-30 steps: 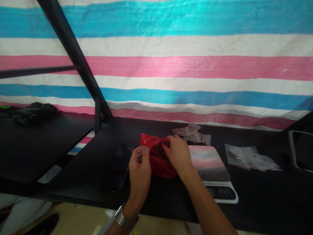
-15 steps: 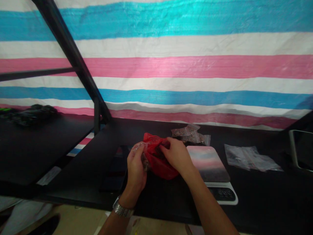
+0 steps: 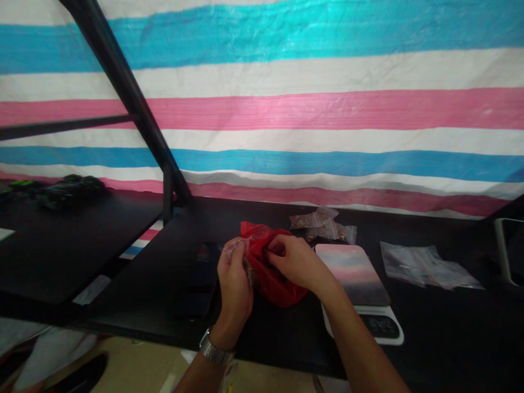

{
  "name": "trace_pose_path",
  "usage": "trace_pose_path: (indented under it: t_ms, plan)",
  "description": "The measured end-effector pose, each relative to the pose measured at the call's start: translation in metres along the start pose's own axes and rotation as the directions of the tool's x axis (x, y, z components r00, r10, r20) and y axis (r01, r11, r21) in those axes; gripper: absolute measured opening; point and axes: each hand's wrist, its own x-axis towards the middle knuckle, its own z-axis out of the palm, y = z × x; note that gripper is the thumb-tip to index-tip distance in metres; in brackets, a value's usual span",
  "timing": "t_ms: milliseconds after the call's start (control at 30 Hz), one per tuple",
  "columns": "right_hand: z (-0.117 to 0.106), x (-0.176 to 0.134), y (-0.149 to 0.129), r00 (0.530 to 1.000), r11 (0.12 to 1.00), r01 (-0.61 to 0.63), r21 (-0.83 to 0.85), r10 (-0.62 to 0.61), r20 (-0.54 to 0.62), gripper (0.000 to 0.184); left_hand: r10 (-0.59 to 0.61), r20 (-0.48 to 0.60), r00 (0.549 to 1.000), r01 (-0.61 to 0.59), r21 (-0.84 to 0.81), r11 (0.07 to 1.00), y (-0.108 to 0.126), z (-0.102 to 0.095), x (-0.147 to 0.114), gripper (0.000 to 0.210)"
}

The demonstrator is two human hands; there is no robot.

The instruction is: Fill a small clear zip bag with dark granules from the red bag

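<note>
My left hand [image 3: 234, 281] is closed on a small clear plastic bag [image 3: 249, 270] with brownish bits inside, held against the left side of an open red plastic bag [image 3: 282, 292]. At the mouth of the red bag, the fingers of my right hand [image 3: 297, 262] are pinched together, partly inside it. Whatever they grip is hidden by the hand and the dark opening. Just right of the red bag is a kitchen scale [image 3: 352, 273] with a shiny plate and a dark display. Several filled zip bags [image 3: 323, 225] lie in a heap behind the scale.
Flat clear zip bags [image 3: 426, 265] lie right of the scale on the black table [image 3: 139, 295]. A dark flat object [image 3: 200, 284] rests left of my hands. A light-rimmed device [image 3: 501, 251] stands at the right edge. A black metal post [image 3: 135, 98] rises at left.
The view has shifted slightly, so most things appear a little further right. My right fingers still pinch at the bag's mouth, and my left hand keeps its hold.
</note>
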Motion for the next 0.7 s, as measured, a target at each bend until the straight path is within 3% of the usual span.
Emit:
trace_pose_path:
  t_ms: [133,267,333,400,467,533,600,700]
  plan:
    - [-0.008,-0.001,0.003,1.0,1.0,0.002,0.014,-0.002,0.011,0.013,0.03,0.014,0.999,-0.031,0.054,0.998,-0.006,0.0,0.001,0.034]
    - [-0.016,0.002,0.013,0.998,0.988,-0.049,0.145,0.043,0.045,0.015,0.072,0.078,0.994,-0.084,0.162,0.983,-0.007,-0.003,0.0,0.035]
    - [-0.019,0.003,0.018,0.997,0.969,-0.072,0.237,0.061,0.052,0.015,0.163,0.092,0.982,-0.181,0.249,0.951,-0.004,-0.005,-0.004,0.034]
    - [-0.023,0.002,0.021,0.997,0.944,-0.076,0.32,0.064,0.046,0.014,0.36,0.099,0.928,-0.368,0.407,0.836,0.0,-0.008,-0.01,0.033]
    - [-0.027,0.001,0.022,0.997,0.926,-0.075,0.37,0.068,0.031,0.013,0.562,0.16,0.811,-0.547,0.548,0.633,0.003,-0.013,-0.017,0.038]
    - [-0.032,-0.002,0.021,0.997,0.917,-0.075,0.392,0.076,0.013,0.012,0.617,0.261,0.742,-0.642,0.54,0.544,0.004,-0.017,-0.024,0.045]
    - [-0.038,-0.005,0.019,0.998,0.914,-0.063,0.401,0.07,-0.002,0.011,0.526,0.344,0.777,-0.629,0.452,0.633,0.004,-0.018,-0.031,0.049]
    - [-0.049,-0.011,0.015,0.998,0.905,-0.026,0.426,0.049,-0.043,0.011,0.26,0.402,0.878,-0.422,0.392,0.817,0.001,-0.011,-0.036,0.048]
